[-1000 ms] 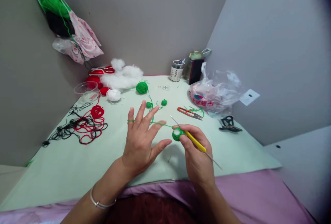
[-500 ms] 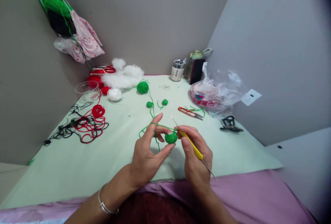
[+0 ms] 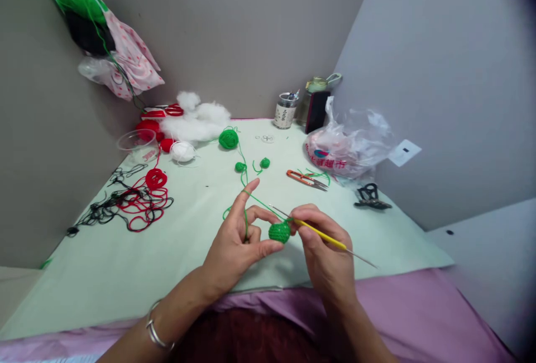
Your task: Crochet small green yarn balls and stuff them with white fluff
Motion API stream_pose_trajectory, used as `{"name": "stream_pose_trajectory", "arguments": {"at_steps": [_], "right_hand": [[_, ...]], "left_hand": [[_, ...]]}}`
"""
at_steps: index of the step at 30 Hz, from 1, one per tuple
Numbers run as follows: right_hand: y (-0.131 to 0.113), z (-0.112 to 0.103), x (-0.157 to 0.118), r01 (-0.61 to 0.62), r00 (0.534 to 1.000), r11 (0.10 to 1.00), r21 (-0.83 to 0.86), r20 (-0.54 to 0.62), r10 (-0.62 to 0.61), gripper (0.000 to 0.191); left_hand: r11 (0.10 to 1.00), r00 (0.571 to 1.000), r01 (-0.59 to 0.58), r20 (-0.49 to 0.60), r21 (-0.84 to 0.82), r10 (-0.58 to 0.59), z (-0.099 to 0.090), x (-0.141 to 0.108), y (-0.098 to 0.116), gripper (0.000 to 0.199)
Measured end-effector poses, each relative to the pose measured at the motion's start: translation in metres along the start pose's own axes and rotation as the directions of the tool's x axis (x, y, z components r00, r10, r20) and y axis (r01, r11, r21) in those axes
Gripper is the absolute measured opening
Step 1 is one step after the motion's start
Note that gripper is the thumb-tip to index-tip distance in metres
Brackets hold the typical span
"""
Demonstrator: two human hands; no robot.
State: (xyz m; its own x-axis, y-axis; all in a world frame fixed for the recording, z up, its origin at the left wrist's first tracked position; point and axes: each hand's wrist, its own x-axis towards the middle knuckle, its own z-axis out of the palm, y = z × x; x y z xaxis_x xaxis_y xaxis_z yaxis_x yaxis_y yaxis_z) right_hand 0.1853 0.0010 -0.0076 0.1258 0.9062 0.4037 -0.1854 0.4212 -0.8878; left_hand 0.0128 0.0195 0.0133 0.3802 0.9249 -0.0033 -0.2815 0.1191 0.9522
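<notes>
Between the thumb and fingers of my left hand (image 3: 234, 240) sits a small green crocheted ball (image 3: 279, 232). A strand of green yarn (image 3: 262, 201) runs over my raised left index finger to the top of that piece. My right hand (image 3: 329, 248) is closed around the yellow handle of a crochet hook (image 3: 322, 234), whose metal tip points left above the ball. The hook's far metal end sticks out past my right hand. Beyond my hands lie two little green crocheted pieces (image 3: 265, 163) and a green yarn ball (image 3: 228, 139).
Orange thread snips (image 3: 306, 179) lie beside green yarn scraps. A plastic bag (image 3: 339, 145), a black hair clip (image 3: 372, 197) and a phone (image 3: 317, 111) are on the right. Tangled black and red yarn (image 3: 140, 201), white stuffing (image 3: 196, 123) and a white yarn ball (image 3: 183, 151) occupy the left.
The crocheted ball and both hands have come slightly lower. The hook has turned flatter, its tip now further left, and the yarn from my left index finger slopes more steeply down to the ball.
</notes>
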Motion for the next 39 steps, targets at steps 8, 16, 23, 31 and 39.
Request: {"name": "stream_pose_trajectory", "arguments": {"at_steps": [8,16,23,31,39], "right_hand": [[-0.001,0.003,0.001,-0.141,0.99,0.988,0.064,0.0,0.141,0.008],[0.004,0.018,-0.002,-0.234,0.971,0.962,0.138,-0.006,0.238,0.001],[0.002,0.008,-0.003,-0.169,0.985,0.981,0.09,0.035,0.167,0.006],[0.0,0.011,-0.005,-0.104,0.994,0.994,-0.033,0.031,0.105,0.008],[0.003,0.003,-0.001,-0.296,0.952,0.93,0.218,-0.011,0.306,0.01]], "left_hand": [[0.996,0.999,0.003,-0.036,0.094,0.001,-0.01,0.003,0.01,0.11],[1.0,0.997,-0.003,-0.072,-0.011,0.002,-0.01,0.003,0.015,0.105],[0.994,1.0,0.01,-0.013,0.108,-0.008,-0.011,0.0,0.012,0.076],[0.999,0.996,0.008,-0.093,0.046,-0.004,0.002,-0.001,-0.005,0.097],[0.945,0.987,0.09,0.095,0.314,-0.126,-0.028,0.001,0.028,0.056]]}}
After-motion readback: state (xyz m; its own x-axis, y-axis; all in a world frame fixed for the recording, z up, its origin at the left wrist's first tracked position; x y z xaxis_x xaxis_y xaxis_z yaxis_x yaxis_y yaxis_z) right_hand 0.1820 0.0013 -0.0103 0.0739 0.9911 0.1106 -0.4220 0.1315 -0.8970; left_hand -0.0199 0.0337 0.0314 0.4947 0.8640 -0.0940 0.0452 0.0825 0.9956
